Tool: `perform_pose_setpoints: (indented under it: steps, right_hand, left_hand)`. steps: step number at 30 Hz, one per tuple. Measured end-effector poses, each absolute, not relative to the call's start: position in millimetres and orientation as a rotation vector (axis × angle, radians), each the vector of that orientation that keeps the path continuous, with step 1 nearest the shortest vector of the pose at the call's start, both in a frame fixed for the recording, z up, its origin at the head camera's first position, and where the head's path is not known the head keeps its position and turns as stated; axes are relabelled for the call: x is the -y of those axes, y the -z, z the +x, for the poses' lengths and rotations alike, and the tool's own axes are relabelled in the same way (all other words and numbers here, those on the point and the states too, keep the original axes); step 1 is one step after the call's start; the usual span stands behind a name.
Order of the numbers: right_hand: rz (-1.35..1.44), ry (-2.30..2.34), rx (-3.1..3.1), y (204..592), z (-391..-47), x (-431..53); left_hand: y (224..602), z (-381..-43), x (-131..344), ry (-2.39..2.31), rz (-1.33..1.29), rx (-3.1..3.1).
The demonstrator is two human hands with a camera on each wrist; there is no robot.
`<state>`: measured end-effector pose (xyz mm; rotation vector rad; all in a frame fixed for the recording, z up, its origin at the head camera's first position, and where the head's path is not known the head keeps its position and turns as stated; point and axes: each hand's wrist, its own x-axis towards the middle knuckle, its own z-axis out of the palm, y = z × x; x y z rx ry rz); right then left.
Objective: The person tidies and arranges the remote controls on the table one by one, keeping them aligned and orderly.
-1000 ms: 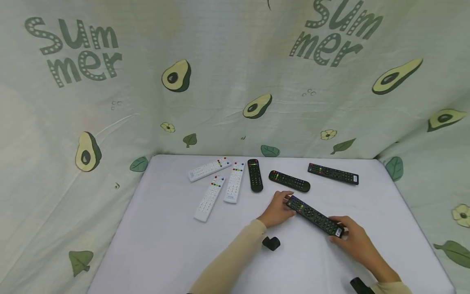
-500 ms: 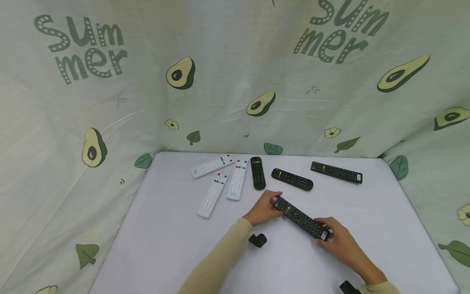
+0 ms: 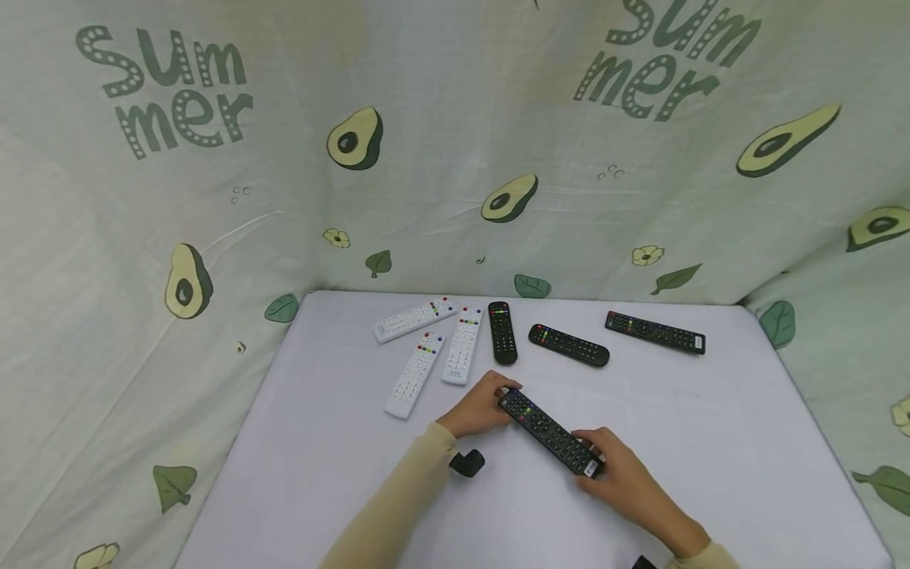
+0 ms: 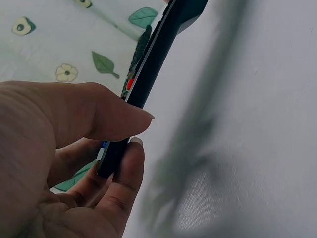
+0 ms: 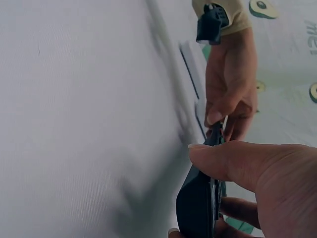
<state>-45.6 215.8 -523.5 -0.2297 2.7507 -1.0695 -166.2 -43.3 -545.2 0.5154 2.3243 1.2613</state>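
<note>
A long black remote control point(image 3: 547, 431) is held between both hands, slanting down to the right in the head view. Its upper left end is pinched by my left hand point(image 3: 481, 407), thumb on one edge and fingers on the other. My right hand point(image 3: 626, 482) grips the lower right end, which bears a small white label. In the left wrist view, the remote point(image 4: 158, 54) stands edge-on above the table, apart from its shadow. The right wrist view shows the underside of the remote point(image 5: 195, 198) beneath the thumb.
White remotes point(image 3: 415, 375) lie at the back left of the white table point(image 3: 298, 474). Beside them is an upright black remote point(image 3: 502, 332). Further right lie a rounded black remote point(image 3: 569, 344) and another long black remote point(image 3: 656, 332). A patterned curtain point(image 3: 426, 158) hangs behind.
Both hands have carried the black remote to the left and slightly toward me, still gripping its two ends. The view has shifted a little; the other remotes stay in place.
</note>
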Motion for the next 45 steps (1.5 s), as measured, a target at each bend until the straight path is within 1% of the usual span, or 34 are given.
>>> perform_pose_setpoints:
  steps: [8,14,27,34,45]
  right_hand:
    - [-0.235,1.094,-2.682,525,-39,-188]
    - [-0.325,1.154,-2.595,529,-34,-171]
    - [-0.381,1.265,-2.389,533,-27,-140]
    - [-0.39,1.348,-2.267,537,-24,-128]
    - [-0.394,1.504,-2.151,544,-21,-106]
  left_hand:
    - [538,-163,67,-1.217,0.54,-2.327]
    - [534,-159,84,-1.159,0.575,-2.328]
    - [522,-157,111,-1.06,0.643,-2.334]
    - [525,-164,120,-0.961,0.706,-2.365]
    - [516,-166,122,-0.88,0.734,-2.352]
